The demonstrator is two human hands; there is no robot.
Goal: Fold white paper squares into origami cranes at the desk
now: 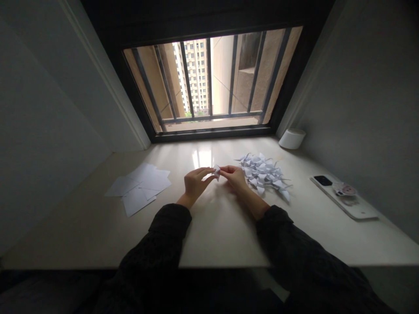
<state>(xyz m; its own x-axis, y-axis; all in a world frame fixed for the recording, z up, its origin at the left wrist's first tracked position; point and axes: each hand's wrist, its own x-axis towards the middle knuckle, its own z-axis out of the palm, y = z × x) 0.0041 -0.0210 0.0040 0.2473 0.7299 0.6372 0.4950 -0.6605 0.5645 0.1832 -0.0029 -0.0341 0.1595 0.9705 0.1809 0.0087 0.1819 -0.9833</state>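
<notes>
My left hand and my right hand meet above the middle of the cream desk. Between their fingertips they pinch a small folded white paper figure, partly hidden by the fingers. To the right of my right hand, not touching it, lies a heap of folded white paper cranes. Several loose square white paper sheets lie fanned out to the left of my left hand. My dark sleeves cover both forearms.
A phone in a white case lies at the right with a round pink-and-white grip on it. A white cylindrical object stands in the far right corner. A barred window rises behind the desk, with walls on both sides.
</notes>
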